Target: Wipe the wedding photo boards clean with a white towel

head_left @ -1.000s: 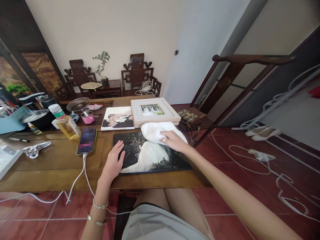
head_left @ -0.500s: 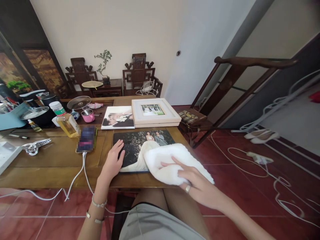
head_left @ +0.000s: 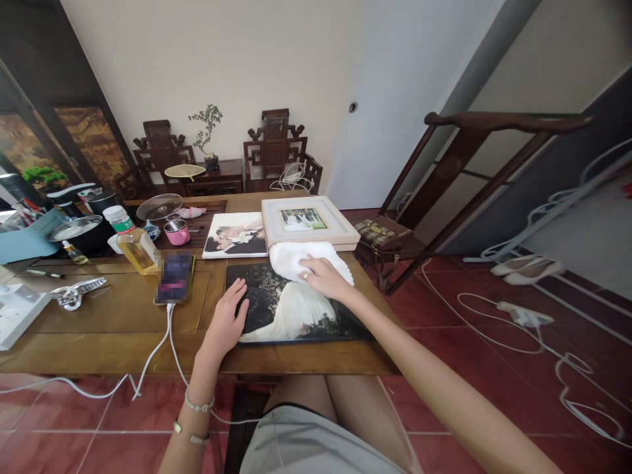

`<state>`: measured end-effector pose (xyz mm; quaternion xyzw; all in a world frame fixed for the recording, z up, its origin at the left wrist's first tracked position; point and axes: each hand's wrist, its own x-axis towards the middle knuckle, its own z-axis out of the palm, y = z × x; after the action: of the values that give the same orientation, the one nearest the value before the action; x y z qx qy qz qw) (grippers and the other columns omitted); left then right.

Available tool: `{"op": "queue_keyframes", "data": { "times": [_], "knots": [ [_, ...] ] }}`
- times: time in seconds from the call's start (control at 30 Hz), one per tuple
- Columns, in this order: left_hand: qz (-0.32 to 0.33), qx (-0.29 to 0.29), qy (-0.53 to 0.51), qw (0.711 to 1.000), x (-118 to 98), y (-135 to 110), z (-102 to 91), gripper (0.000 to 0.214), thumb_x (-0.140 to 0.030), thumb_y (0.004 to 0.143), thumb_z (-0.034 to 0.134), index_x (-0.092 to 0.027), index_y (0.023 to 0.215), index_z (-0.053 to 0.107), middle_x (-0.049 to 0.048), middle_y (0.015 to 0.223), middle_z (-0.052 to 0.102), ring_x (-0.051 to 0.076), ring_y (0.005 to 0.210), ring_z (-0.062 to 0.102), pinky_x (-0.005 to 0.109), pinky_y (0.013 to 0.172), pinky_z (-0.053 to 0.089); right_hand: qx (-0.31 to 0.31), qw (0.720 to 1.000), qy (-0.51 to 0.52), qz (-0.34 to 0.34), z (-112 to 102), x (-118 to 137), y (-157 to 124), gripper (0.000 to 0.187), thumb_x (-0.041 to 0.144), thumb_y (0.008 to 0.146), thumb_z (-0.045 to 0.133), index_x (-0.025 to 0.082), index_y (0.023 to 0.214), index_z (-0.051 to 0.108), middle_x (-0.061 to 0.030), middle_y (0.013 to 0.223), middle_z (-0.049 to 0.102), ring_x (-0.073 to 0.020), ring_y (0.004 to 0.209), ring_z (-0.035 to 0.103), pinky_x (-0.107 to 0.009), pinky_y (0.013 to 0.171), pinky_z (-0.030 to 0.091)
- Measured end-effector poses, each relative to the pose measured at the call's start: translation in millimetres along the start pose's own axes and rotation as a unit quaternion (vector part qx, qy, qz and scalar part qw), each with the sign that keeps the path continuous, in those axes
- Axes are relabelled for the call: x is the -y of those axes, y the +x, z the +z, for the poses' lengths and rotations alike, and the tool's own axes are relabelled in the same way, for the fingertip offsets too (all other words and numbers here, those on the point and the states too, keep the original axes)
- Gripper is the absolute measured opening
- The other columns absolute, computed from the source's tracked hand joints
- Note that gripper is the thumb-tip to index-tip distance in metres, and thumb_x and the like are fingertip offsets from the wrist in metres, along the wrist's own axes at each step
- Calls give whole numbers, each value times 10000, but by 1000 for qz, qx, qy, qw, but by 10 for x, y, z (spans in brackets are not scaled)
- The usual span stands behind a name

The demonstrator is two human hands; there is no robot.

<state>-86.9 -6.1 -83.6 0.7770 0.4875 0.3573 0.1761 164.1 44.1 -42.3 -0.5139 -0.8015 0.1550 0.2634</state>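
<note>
A dark wedding photo panel (head_left: 306,316) lies flat on the wooden table, showing a long white gown. My left hand (head_left: 228,316) rests on its left edge, fingers stretched out. Over the panel's far edge, my right hand (head_left: 323,276) grips a white fluffy cloth (head_left: 291,260), which hides the upper part of the picture. The cloth reaches up to the front of a pale framed photo (head_left: 340,230). Beside that frame lies a smaller photo panel (head_left: 237,247) with a white edge.
On the left are a phone (head_left: 174,280) with a white cable, an oil-coloured bottle (head_left: 135,247), a pink cup (head_left: 178,232), a clear hair clip (head_left: 76,293) and a black pot (head_left: 79,230). A wooden chair (head_left: 444,164) with a bag stands at right; cables lie on the red floor.
My right hand has moved the white cloth away from my body, from the panel's near right corner to its far edge. My left hand stays on the left edge.
</note>
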Motion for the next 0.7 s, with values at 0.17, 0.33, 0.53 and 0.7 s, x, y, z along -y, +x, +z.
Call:
{"op": "queue_keyframes", "data": {
  "times": [0.17, 0.33, 0.53, 0.7],
  "knots": [
    [4, -5, -2, 1000, -12, -5, 4, 361, -263, 906, 412, -142, 1212, 560, 123, 1348, 507, 230, 1303, 406, 441, 1090, 327, 25, 1000, -6, -15, 16, 217, -514, 184, 118, 674, 416, 242, 539, 410, -20, 671, 627, -261, 891, 598, -413, 922, 391],
    [-2, -1, 3, 1000, -12, -9, 10, 376, -267, 908, 408, -107, 1215, 556, 147, 1357, 492, 231, 1309, 397, 425, 1096, 321, 81, 995, -14, -58, -52, 554, -1156, 180, 87, 665, 404, 226, 631, 513, -94, 1218, 606, -277, 1243, 449, -477, 1033, 319],
    [5, -10, -1, 1000, 2, -14, 21, 361, -260, 907, 408, -148, 1215, 560, 116, 1351, 505, 232, 1306, 401, 447, 1088, 331, 114, 991, -8, -68, -97, 615, -1208, 195, 71, 656, 426, 226, 645, 544, -77, 1249, 592, -271, 1270, 422, -475, 1054, 306],
    [4, -9, -2, 1000, 0, -10, 19, 360, -262, 904, 413, -142, 1207, 565, 122, 1342, 513, 230, 1300, 411, 442, 1089, 331, 80, 997, -10, -16, 11, 353, -672, 152, 117, 712, 442, 221, 625, 510, -76, 980, 669, -309, 1200, 480, -425, 925, 420]
  ]
}}
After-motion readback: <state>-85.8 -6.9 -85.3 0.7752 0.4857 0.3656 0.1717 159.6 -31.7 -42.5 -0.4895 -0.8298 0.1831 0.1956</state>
